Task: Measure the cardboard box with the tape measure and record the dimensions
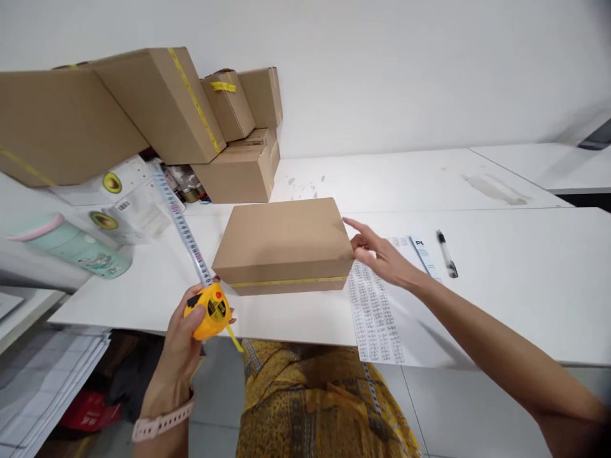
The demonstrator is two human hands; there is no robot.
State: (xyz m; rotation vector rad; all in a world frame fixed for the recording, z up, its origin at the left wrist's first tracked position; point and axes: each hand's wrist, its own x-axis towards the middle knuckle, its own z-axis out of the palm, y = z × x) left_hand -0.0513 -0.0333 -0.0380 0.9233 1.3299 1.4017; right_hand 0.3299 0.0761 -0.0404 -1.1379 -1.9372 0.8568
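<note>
Carton: one closed box (286,232), lying flat on the white table (501,305) between the two hands, with one yellow strip (291,281) along its near side.
Tape measure: one, yellow (210,312), near the carton's left front corner; its drawn-out blade (184,229) slants away on the left, clear of the carton along most of its length.
Left hand: one (191,324), wrapped around the tape measure's case, thumb on top.
Right hand: one (375,251), holding nothing, index finger stretched out, fingers at the carton's right end (whether they press on it cannot be told).
Blade trouble: a long unsupported span could buckle, or snap back if its lock is off; a slanting blade would give a false reading.
Carton trouble: a push from one side alone could skid or turn it.
Paper trouble: the printed sheet (377,312) appears to overhang the front edge, so the right forearm could drag it off.
Beside the sheet: one pen (447,254) and one blue-and-white card (424,254).
Left side: one mint bottle (79,245), and white packaging (138,210) showing two avocado pictures.
Stacked boxes: at least six (179,102) (some hide others).
</note>
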